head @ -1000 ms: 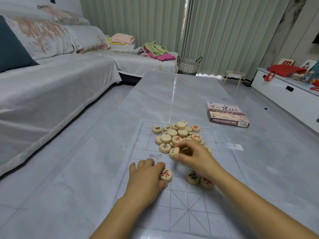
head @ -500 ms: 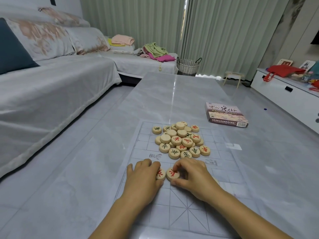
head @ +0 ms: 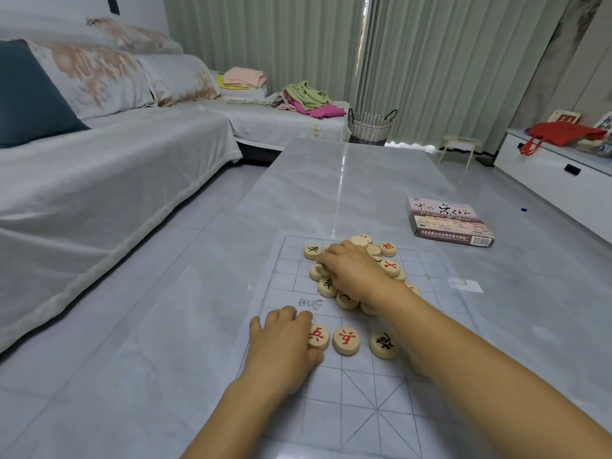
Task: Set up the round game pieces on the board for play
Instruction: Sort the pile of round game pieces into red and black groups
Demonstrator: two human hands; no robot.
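A thin see-through board (head: 361, 395) with a printed grid lies on the grey table. A pile of round wooden pieces (head: 389, 265) with red and dark characters sits on its far half. My right hand (head: 352, 268) rests palm down on the pile, fingers curled over pieces at its left side; whether it grips one is hidden. My left hand (head: 283, 339) lies flat on the board, thumb and fingertips touching a red-marked piece (head: 319, 336). Beside it stand another red-marked piece (head: 346, 340) and a dark-marked piece (head: 384, 344). One piece (head: 312, 251) sits apart at the pile's far left.
The game's box (head: 447, 221) lies on the table to the far right of the board. A grey-covered sofa (head: 99, 167) runs along the left. A woven basket (head: 371, 125) stands beyond the table's far end, and a white cabinet (head: 556, 170) at the right.
My right hand let go of a red piece beside my left hand and moved forward onto the pile. My left hand stayed by the first red piece.
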